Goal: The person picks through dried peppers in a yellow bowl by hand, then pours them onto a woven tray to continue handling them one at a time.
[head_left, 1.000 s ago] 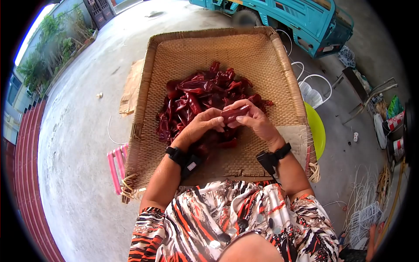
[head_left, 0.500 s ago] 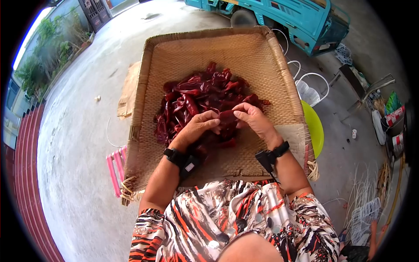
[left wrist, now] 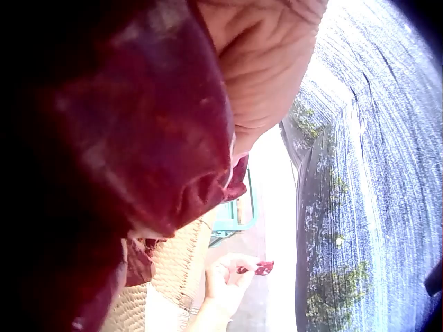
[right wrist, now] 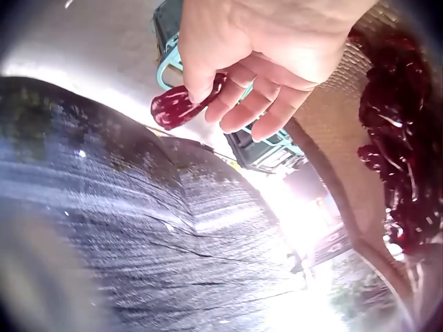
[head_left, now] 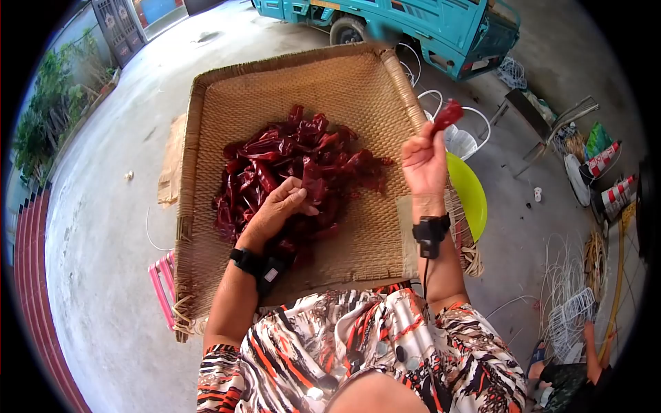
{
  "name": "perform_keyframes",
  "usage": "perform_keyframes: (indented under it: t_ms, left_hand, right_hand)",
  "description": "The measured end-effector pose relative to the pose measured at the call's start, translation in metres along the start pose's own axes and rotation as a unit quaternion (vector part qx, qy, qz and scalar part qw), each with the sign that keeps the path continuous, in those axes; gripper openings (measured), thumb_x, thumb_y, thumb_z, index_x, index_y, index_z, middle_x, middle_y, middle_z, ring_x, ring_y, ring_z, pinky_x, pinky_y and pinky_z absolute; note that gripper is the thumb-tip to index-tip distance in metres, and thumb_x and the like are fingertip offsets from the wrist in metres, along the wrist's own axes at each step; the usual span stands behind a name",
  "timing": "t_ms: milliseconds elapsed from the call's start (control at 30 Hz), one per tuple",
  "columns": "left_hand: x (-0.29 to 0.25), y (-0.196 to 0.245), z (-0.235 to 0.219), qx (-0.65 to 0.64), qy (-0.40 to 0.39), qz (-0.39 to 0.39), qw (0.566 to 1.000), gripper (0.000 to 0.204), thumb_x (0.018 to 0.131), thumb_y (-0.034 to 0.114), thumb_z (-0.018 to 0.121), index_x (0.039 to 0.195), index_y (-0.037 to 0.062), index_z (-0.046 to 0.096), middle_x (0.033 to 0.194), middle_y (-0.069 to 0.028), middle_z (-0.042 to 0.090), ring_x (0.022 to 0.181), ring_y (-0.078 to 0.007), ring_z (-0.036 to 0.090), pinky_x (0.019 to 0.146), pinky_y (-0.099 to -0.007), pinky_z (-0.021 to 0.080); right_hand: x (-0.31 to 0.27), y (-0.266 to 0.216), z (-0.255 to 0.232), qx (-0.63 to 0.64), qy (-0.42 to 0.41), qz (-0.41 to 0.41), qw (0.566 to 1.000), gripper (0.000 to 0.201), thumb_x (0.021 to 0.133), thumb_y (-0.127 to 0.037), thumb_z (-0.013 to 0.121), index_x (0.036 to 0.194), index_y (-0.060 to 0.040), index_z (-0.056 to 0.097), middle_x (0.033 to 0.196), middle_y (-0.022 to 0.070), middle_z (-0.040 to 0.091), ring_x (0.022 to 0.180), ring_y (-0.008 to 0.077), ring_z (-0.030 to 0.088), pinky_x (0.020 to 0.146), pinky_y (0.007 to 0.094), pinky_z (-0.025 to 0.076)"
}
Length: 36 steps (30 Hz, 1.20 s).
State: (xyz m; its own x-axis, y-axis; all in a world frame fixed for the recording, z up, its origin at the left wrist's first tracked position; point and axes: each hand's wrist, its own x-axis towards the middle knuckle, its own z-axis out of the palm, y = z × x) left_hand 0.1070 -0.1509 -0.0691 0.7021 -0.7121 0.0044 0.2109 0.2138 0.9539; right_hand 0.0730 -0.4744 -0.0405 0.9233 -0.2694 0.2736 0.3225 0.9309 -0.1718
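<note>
Between thumb and fingers my right hand (head_left: 423,165) pinches a dried red pepper (head_left: 447,117), raised over the right rim of the woven basket (head_left: 413,96). The right wrist view shows that glossy pepper (right wrist: 173,109) poking out past the thumb, the other fingers loosely bent. My left hand (head_left: 275,210) is low at the near side of a heap of dark red peppers (head_left: 265,155), its fingers curled at one upright pepper (head_left: 314,180). A wrinkled pepper (left wrist: 159,131) fills much of the left wrist view beside the palm.
A yellow-green basin (head_left: 471,196) and a white bucket (head_left: 460,143) stand right of the basket. Beyond are a teal cargo vehicle (head_left: 427,34) and a chair (head_left: 537,124). A pink striped stool (head_left: 162,286) is at the near left, and cardboard (head_left: 172,162) lies along the left side.
Both hands were together over the heap at one pepper. My right hand has since swung right and up with a pepper, while the left stays by the heap. The head view has shifted.
</note>
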Motion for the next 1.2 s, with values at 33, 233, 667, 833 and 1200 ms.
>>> perform_keyframes:
  t_ms: [33, 233, 667, 833, 1200]
  left_hand:
    - [0.0, 0.0, 0.001, 0.004, 0.006, -0.001, 1.0, 0.018, 0.102, 0.022, 0.05, 0.108, 0.0049, 0.051, 0.094, -0.0065, 0.064, 0.086, -0.0163, 0.067, 0.083, -0.0286, 0.052]
    - [-0.001, -0.003, -0.003, 0.059, 0.013, -0.006, 0.998, 0.023, 0.102, 0.023, 0.05, 0.114, 0.004, 0.051, 0.098, -0.0053, 0.061, 0.086, -0.016, 0.066, 0.082, -0.0282, 0.051]
    - [-0.003, 0.004, 0.002, 0.094, 0.03, -0.001, 0.995, 0.027, 0.098, 0.028, 0.059, 0.108, 0.0034, 0.059, 0.099, -0.0012, 0.061, 0.083, -0.0103, 0.06, 0.077, -0.0252, 0.051]
    - [-0.005, 0.007, 0.003, 0.055, 0.015, -0.006, 0.998, 0.019, 0.095, 0.023, 0.063, 0.099, 0.0049, 0.06, 0.09, 0.0009, 0.062, 0.083, -0.0092, 0.06, 0.078, -0.0238, 0.048]
    - [-0.001, 0.001, -0.001, -0.027, 0.027, -0.013, 0.999, 0.022, 0.099, 0.023, 0.056, 0.107, 0.0034, 0.061, 0.089, -0.0018, 0.064, 0.082, -0.0106, 0.06, 0.078, -0.0243, 0.049]
  right_hand:
    - [-0.001, -0.007, 0.001, 0.027, -0.022, -0.011, 0.999, 0.025, 0.095, -0.025, 0.061, 0.11, -0.0042, 0.063, 0.106, 0.003, 0.07, 0.078, 0.0129, 0.059, 0.077, 0.0293, 0.05]
    - [-0.004, 0.008, -0.007, -0.23, 0.045, 0.085, 0.968, 0.025, 0.095, -0.025, 0.063, 0.113, -0.0069, 0.061, 0.103, 0.0041, 0.069, 0.08, 0.0102, 0.062, 0.067, 0.0233, 0.05]
    - [-0.035, 0.079, 0.016, -0.555, -0.11, 0.278, 0.776, 0.021, 0.091, -0.012, 0.066, 0.11, -0.0063, 0.059, 0.085, 0.0001, 0.062, 0.071, 0.0075, 0.059, 0.063, 0.0216, 0.05]
    - [-0.036, 0.082, 0.008, -0.555, -0.105, 0.279, 0.776, 0.015, 0.091, -0.01, 0.067, 0.104, -0.006, 0.06, 0.085, -0.0007, 0.062, 0.072, 0.0069, 0.059, 0.066, 0.0219, 0.051]
    - [-0.032, 0.068, 0.009, -0.504, -0.066, 0.271, 0.818, 0.012, 0.092, -0.009, 0.064, 0.103, -0.0056, 0.06, 0.088, 0.0013, 0.063, 0.078, 0.01, 0.063, 0.071, 0.0244, 0.055]
